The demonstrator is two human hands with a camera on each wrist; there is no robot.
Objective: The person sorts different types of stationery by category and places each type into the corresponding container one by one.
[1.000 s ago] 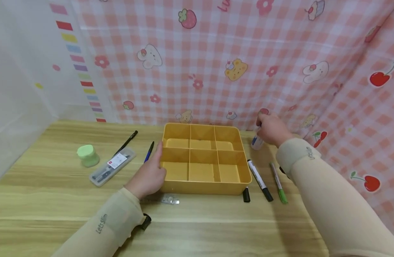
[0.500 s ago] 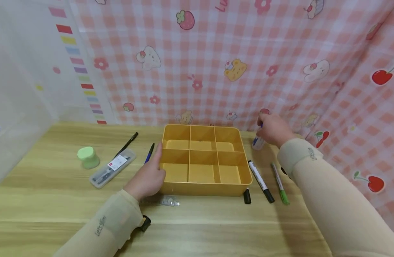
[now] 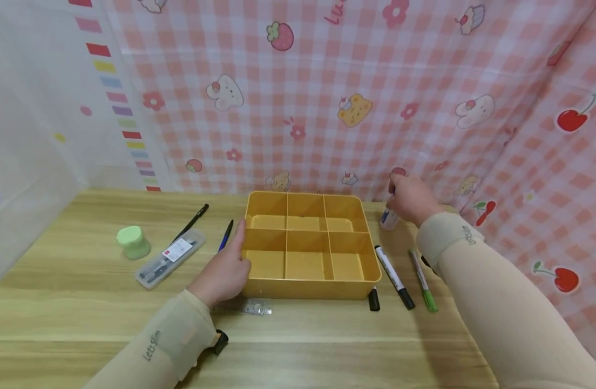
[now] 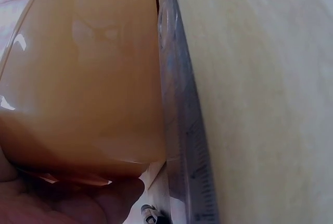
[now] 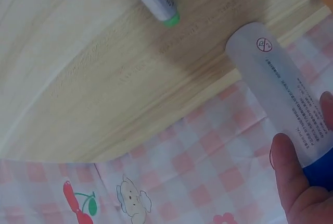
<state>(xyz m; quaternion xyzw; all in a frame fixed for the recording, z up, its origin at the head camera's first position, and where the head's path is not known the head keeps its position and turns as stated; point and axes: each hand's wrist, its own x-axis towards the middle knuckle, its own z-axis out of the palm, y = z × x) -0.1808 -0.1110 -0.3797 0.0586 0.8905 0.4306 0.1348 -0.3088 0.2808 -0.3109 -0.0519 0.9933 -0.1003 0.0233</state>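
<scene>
A yellow-orange box (image 3: 312, 289) with several compartments sits mid-table, its visible compartments bare. Against its left wall rests my left hand (image 3: 222, 273), the index finger straight along the side. In the left wrist view, fingertips touch the box wall (image 4: 104, 78) low down, and a clear ruler (image 4: 182, 114) lies alongside. To the right of the box, near the curtain, my right hand (image 3: 413, 200) grips a whitish bottle (image 3: 388, 219) by its blue top end. The right wrist view shows this bottle (image 5: 276, 78) tilted, with small print; its base is near or on the table, I cannot tell which.
Right of the box lie a black-capped marker (image 3: 395, 278) and a green-capped one (image 3: 423, 281); a black cap end (image 3: 373, 300) pokes out in front. On the left are a green container (image 3: 133, 242), a compass case (image 3: 169, 259), a black pen (image 3: 193, 219) and a blue pen (image 3: 225, 236).
The head view has tilted slightly, so everything sits a little lower in it. Both hands, the box and the bottle keep nearly the same places.
</scene>
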